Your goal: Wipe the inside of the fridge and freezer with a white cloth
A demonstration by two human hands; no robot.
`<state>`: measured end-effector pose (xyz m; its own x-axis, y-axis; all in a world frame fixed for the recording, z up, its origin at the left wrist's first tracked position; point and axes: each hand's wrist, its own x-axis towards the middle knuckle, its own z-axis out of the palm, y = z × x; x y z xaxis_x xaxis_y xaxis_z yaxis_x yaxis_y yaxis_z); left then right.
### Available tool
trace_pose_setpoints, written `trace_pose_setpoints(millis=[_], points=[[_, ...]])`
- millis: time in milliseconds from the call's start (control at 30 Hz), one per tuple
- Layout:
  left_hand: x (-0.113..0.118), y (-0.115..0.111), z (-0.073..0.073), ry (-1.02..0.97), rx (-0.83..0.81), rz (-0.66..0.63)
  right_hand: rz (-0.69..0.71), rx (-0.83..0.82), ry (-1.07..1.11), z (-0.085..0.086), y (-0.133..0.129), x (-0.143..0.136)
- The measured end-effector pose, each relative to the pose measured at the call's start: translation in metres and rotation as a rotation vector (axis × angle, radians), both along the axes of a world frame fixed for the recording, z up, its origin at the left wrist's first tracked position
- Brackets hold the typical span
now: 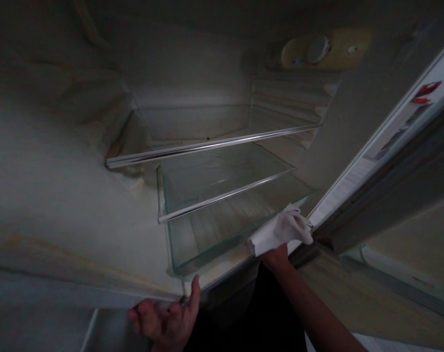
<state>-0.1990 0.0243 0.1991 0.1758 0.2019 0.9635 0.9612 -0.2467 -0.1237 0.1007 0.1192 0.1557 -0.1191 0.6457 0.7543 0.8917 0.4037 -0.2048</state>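
Observation:
A white cloth (280,230) is bunched over the fingers of my right hand (276,256), which is closed on it. Cloth and hand are at the front edge of the refrigerator (222,269), towards its right corner. The cloth covers most of my fingers. My left hand (166,320) is at the front left bottom corner of the refrigerator, palm turned up. Its thumb points up, apart from the loosely bent fingers, and nothing shows in it. The fingertips look close to the outer edge; whether they touch it I cannot tell. A glass panel (207,239) lies on the refrigerator floor behind the cloth.
Inside, an upper glass shelf (214,143) with a metal trim sits tilted, above a lower glass shelf (225,195). A yellowish control housing (324,49) with a round dial is on the right wall. The open door (409,244) stands at the right. The interior is dim.

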Motion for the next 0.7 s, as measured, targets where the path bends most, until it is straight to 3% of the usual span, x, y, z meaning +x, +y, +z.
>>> trace_pose_setpoints(millis=[67, 167, 400, 567, 700], points=[[-0.007, 0.003, 0.004, 0.12, 0.023, 0.095, -0.007, 0.056, -0.081, 0.01, 0.017, -0.001], [-0.014, 0.007, 0.003, 0.13, 0.016, 0.047, -0.005, 0.017, -0.103, 0.026, 0.035, -0.007], [-0.019, 0.008, -0.025, -0.034, -0.012, -0.016, 0.065, -0.171, -0.087, 0.063, 0.042, -0.007], [-0.023, 0.008, -0.029, -0.066, -0.029, -0.062, -0.044, -0.214, 0.155, 0.091, 0.06, 0.006], [-0.029, 0.007, -0.033, -0.032, -0.079, -0.166, -0.222, -0.298, 0.385, 0.087, 0.085, 0.001]])
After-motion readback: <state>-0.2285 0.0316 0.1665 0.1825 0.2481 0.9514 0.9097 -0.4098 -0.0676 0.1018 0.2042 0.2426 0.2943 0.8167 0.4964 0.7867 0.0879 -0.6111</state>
